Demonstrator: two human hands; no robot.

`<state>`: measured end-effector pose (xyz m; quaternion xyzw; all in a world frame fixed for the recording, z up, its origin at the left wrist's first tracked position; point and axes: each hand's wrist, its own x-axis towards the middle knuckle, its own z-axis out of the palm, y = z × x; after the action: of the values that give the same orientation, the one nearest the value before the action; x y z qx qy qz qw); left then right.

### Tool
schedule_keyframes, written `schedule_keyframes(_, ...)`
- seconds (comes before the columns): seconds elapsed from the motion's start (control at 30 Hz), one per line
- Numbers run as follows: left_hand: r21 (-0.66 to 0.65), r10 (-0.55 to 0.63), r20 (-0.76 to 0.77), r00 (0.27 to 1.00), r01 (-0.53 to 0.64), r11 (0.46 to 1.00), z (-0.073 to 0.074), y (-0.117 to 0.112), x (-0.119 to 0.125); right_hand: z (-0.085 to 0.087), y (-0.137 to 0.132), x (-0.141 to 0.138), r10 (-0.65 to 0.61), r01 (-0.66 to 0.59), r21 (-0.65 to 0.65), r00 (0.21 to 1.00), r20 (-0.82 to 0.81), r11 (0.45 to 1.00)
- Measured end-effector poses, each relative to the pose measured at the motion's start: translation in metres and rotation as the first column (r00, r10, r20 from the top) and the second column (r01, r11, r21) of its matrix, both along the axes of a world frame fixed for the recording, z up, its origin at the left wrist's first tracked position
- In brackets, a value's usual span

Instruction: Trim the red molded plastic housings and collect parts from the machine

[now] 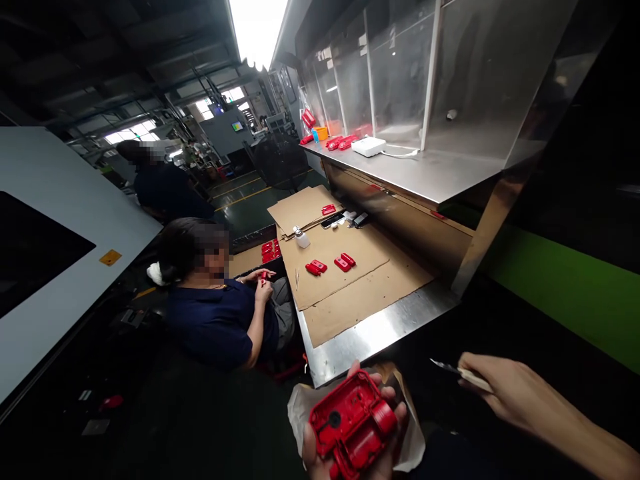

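My left hand [399,408] is closed round a red plastic housing [353,423], whose hollow inside faces up. The housing has a round barrel section on its right side and a dark round spot inside. Crumpled pale paper [413,443] lies under it, against my palm. Off to the right, apart from the housing, my right hand [493,387] grips a craft knife [463,373] by its light handle. The thin blade points left, towards the housing.
A cardboard-covered table [345,313] stands ahead, holding red parts [344,262], a small white bottle [301,237] and a phone [333,221]. A metal shelf [425,177] overhangs its right side. On the left a seated co-worker [215,320] handles a small red part.
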<state>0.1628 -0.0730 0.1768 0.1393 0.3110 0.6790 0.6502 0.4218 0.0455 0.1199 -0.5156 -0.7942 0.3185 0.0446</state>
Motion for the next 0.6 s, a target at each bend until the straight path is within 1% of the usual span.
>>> schedule_keyframes(0.07,0.009,-0.007,0.037,0.999,0.007,1.000,0.003,0.005,-0.007,0.037,0.006,-0.016,0.164,-0.147,0.117,0.975,-0.147,0.982)
schedule_keyframes(0.13,0.057,-0.067,0.124,0.990,0.060,0.997,0.009,0.008,-0.007,0.078,0.007,-0.039,0.311,-0.237,0.274,0.911,-0.271,0.932)
schedule_keyframes(0.2,0.161,-0.152,0.269,0.951,0.111,0.981,0.018,0.010,0.001,0.113,0.004,-0.063,0.453,-0.322,0.403,0.843,-0.289,0.857)
schedule_keyframes(0.23,0.215,-0.175,0.354,0.919,0.103,0.971,0.024,0.011,0.007,0.126,0.001,-0.074,0.521,-0.367,0.465,0.812,-0.262,0.806)
schedule_keyframes(0.27,0.243,-0.172,0.445,0.879,0.067,0.968,0.030,0.011,0.014,0.135,-0.001,-0.083,0.573,-0.399,0.526,0.790,-0.219,0.751)
schedule_keyframes(0.3,0.233,-0.139,0.531,0.836,0.014,0.972,0.037,0.012,0.020,0.141,-0.003,-0.091,0.612,-0.423,0.584,0.773,-0.167,0.693)
schedule_keyframes(0.33,0.191,-0.089,0.609,0.788,-0.037,0.981,0.042,0.012,0.026,0.144,-0.004,-0.098,0.634,-0.436,0.636,0.765,-0.112,0.637)
schedule_keyframes(0.4,0.056,0.029,0.724,0.690,-0.100,0.993,0.052,0.012,0.034,0.145,-0.006,-0.107,0.655,-0.456,0.709,0.756,-0.011,0.538)
schedule_keyframes(0.43,-0.005,0.075,0.750,0.657,-0.108,0.994,0.056,0.012,0.036,0.144,-0.005,-0.110,0.661,-0.468,0.729,0.750,0.029,0.499)
schedule_keyframes(0.5,-0.073,0.134,0.748,0.651,-0.119,0.990,0.061,0.013,0.038,0.142,-0.004,-0.112,0.665,-0.487,0.747,0.742,0.082,0.451)
schedule_keyframes(0.53,-0.086,0.148,0.736,0.661,-0.125,0.988,0.062,0.014,0.038,0.141,-0.003,-0.112,0.666,-0.491,0.750,0.741,0.092,0.443)
schedule_keyframes(0.6,-0.092,0.153,0.707,0.690,-0.124,0.988,0.065,0.014,0.037,0.141,-0.002,-0.111,0.658,-0.490,0.744,0.747,0.091,0.454)
